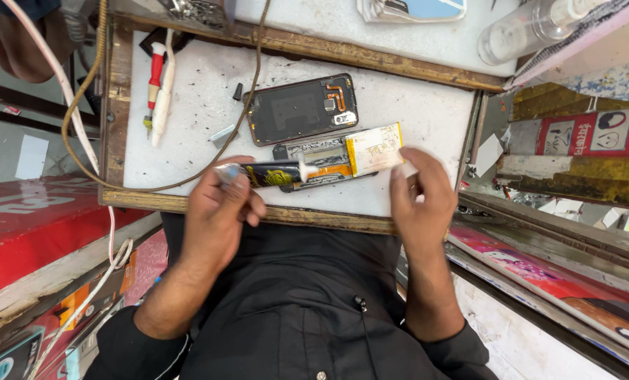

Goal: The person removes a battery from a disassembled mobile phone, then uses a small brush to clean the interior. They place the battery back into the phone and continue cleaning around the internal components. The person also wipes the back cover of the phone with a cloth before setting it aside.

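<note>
My left hand grips a small black and yellow glue tube with a white nozzle, its tip pointing right over an opened phone body. A pale yellow battery lies on that phone body, tilted. My right hand rests at the battery's right end, fingers curled with fingertips by its edge. Behind them lies a dark phone back housing with an orange flex cable, face up on the white work board.
A red-handled screwdriver and a white tool lie at the board's left. A brown cord loops along the wooden frame. A clear plastic bottle lies at the back right. Red counter at left.
</note>
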